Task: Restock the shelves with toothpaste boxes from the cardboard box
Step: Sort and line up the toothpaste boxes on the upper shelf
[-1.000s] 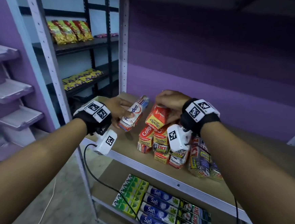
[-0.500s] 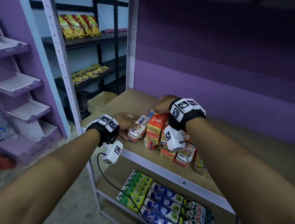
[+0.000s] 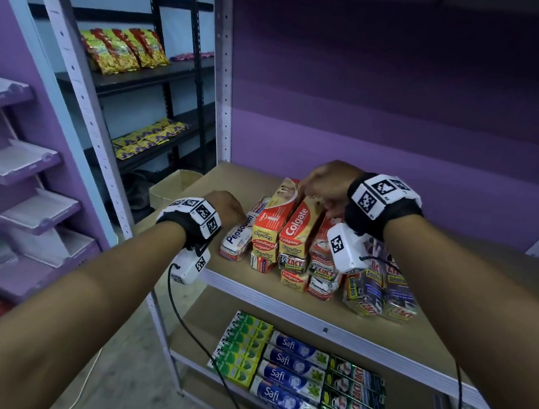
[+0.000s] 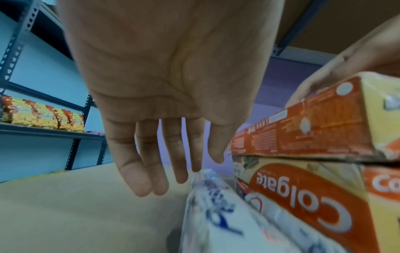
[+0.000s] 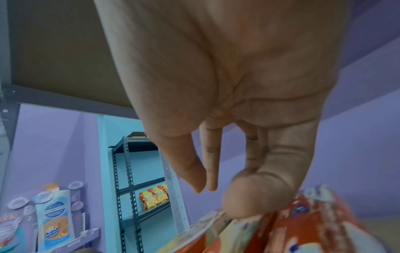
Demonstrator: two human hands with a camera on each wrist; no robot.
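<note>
My left hand has let go of the Pepsodent box — fingers straight and slack, holding nothing, just beside it where it now lies on the shelf against the Colgate stack. My right hand rests fingertips on that stack's top, steadying. One more box placed, I judge.

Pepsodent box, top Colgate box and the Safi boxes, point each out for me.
Pepsodent box (image 3: 239, 238): head view, white top face.
top Colgate box (image 3: 298, 226): head view, red logo panel.
Safi boxes (image 3: 293, 374): head view, blue face, lower shelf.
</note>
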